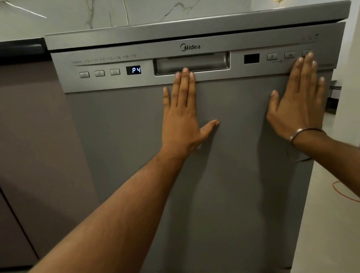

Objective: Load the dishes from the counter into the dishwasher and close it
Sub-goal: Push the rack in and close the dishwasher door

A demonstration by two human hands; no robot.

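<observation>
The grey dishwasher (133,163) fills the view, its door upright and flush with the body. Its control strip shows a lit display reading P4 (133,70) and a recessed handle (192,63). My left hand (183,116) presses flat on the door's middle, fingers straight, fingertips reaching the handle's lower edge. My right hand (299,99) lies flat on the door's right side, fingertips up by the right-hand buttons (280,55). Neither hand holds anything. No dishes are in view.
A brown cabinet (21,153) under a dark countertop (5,51) adjoins the dishwasher on the left. Marble wall (160,0) behind. To the right lie light floor tiles (340,230) with an orange cord (345,194) and a white wall corner (359,73).
</observation>
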